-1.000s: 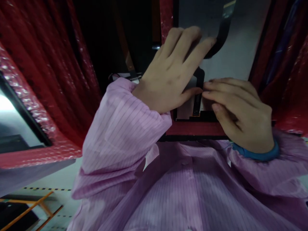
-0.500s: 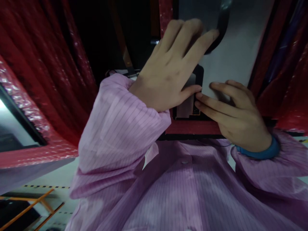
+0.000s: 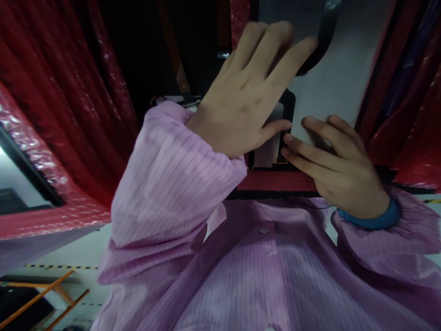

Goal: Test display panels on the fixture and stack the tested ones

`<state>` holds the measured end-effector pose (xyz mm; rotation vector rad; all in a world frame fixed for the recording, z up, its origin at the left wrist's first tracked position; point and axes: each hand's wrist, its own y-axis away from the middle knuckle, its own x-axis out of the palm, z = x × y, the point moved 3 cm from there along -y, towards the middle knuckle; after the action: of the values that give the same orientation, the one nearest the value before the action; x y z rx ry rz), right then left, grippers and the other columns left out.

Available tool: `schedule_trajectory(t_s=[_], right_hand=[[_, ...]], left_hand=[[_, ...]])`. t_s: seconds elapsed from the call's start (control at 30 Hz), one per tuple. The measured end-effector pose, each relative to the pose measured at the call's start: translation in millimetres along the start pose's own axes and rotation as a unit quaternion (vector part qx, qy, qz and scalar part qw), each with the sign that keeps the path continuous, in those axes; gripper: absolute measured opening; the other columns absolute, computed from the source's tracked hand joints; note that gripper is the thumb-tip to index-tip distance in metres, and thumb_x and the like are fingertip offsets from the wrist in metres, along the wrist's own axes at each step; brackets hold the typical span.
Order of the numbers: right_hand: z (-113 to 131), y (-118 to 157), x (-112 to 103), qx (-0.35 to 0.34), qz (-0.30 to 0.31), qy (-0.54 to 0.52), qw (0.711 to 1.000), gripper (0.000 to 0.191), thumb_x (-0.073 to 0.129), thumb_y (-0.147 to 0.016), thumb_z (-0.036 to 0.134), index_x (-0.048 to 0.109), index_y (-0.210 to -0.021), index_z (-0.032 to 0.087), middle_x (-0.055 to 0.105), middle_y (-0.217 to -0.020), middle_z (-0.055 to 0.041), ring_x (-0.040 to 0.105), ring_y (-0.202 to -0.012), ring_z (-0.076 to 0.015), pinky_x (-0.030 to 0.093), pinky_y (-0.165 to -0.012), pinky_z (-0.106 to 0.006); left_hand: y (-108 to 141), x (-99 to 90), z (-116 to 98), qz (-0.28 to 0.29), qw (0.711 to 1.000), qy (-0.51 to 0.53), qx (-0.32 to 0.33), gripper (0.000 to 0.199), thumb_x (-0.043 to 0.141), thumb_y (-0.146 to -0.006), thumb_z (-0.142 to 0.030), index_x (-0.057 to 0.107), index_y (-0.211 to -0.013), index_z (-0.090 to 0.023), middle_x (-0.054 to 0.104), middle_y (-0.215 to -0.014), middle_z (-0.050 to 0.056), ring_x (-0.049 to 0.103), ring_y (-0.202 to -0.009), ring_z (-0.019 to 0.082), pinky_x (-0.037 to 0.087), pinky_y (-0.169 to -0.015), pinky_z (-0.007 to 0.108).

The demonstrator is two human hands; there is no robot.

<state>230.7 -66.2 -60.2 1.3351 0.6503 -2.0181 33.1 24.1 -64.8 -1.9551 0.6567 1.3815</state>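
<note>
My left hand (image 3: 246, 94) reaches over a dark flat part with a grey pad (image 3: 265, 155). Its fingers are spread and slightly bent, with the index fingertip against a black curved strip (image 3: 324, 46) in this view; the other fingertips are partly hidden. The left thumb points towards my right hand (image 3: 341, 161), which lies palm down with fingers apart. Two right fingertips rest at the dark part's right edge, close to the left thumb. Nothing shows in either hand. A blue band (image 3: 374, 218) circles the right wrist.
A pale grey panel (image 3: 344, 87) lies beyond the right hand. Red bubble wrap (image 3: 117, 138) lines the left side, with more red wrap (image 3: 409, 142) at the right. An orange-brown strip (image 3: 177, 64) crosses a black area. Orange bars (image 3: 37, 299) stand at the lower left.
Both hands keep nearly the same pose. The left hand and the black strip sit very slightly further right and up in the view.
</note>
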Motion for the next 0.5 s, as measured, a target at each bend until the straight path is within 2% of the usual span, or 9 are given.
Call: schedule_trajectory(t_s=[0.07,0.13,0.27,0.33,0.43,0.5], right_hand=[[0,-1,-2,0.002,-0.008,-0.011,1.000,0.052,0.049,-0.098,0.007,0.050,-0.144,0.031,0.055,-0.149,0.0047,0.032,-0.151,-0.0238,0.029,-0.127,-0.051],[-1,-3,-6,0.000,-0.046,-0.034,0.998,0.051,0.050,-0.098,0.008,0.051,-0.144,0.031,0.059,-0.145,0.0045,0.041,-0.147,-0.0240,0.036,-0.123,-0.051],[-4,-9,-12,0.021,-0.067,-0.079,0.994,0.046,0.047,-0.101,0.013,0.054,-0.140,0.035,0.063,-0.140,0.0073,0.051,-0.138,-0.0222,0.044,-0.116,-0.046],[-5,-11,-12,0.020,-0.065,-0.065,0.996,0.044,0.046,-0.102,0.016,0.055,-0.140,0.036,0.064,-0.139,0.0082,0.053,-0.136,-0.0228,0.046,-0.113,-0.045],[-6,-11,-10,0.017,-0.061,-0.054,0.997,0.042,0.045,-0.103,0.021,0.053,-0.140,0.039,0.062,-0.140,0.0106,0.051,-0.138,-0.0224,0.045,-0.114,-0.046],[-7,-10,-5,0.038,-0.037,-0.081,0.995,0.041,0.042,-0.105,0.023,0.053,-0.140,0.043,0.059,-0.143,0.0137,0.047,-0.142,-0.0211,0.040,-0.119,-0.047]], left_hand=[[-1,-2.8,-1,-0.015,1.000,-0.013,-0.009,0.093,0.060,-0.078,-0.070,0.037,-0.147,-0.011,0.050,-0.139,0.021,0.048,-0.124,0.040,0.037,-0.109,0.058],[-2,-5.6,-1,-0.020,0.999,-0.016,-0.028,0.091,0.060,-0.078,-0.069,0.039,-0.146,-0.011,0.052,-0.138,0.019,0.049,-0.124,0.039,0.037,-0.110,0.058],[-5,-10.7,-3,0.063,0.998,0.015,-0.021,0.097,0.049,-0.081,-0.074,0.034,-0.150,-0.007,0.046,-0.143,0.019,0.046,-0.131,0.040,0.036,-0.112,0.060],[-5,-14.3,-3,0.073,0.996,0.042,-0.033,0.091,0.046,-0.083,-0.073,0.033,-0.150,-0.013,0.044,-0.143,0.015,0.044,-0.135,0.040,0.034,-0.113,0.062],[-5,-15.9,-3,0.054,0.993,0.081,-0.071,0.076,0.045,-0.085,-0.070,0.038,-0.145,-0.025,0.046,-0.139,0.008,0.042,-0.138,0.039,0.032,-0.115,0.062],[-5,-14.3,-2,0.047,0.994,0.068,-0.074,0.078,0.044,-0.084,-0.070,0.038,-0.146,-0.024,0.046,-0.139,0.008,0.042,-0.138,0.038,0.031,-0.116,0.060]])
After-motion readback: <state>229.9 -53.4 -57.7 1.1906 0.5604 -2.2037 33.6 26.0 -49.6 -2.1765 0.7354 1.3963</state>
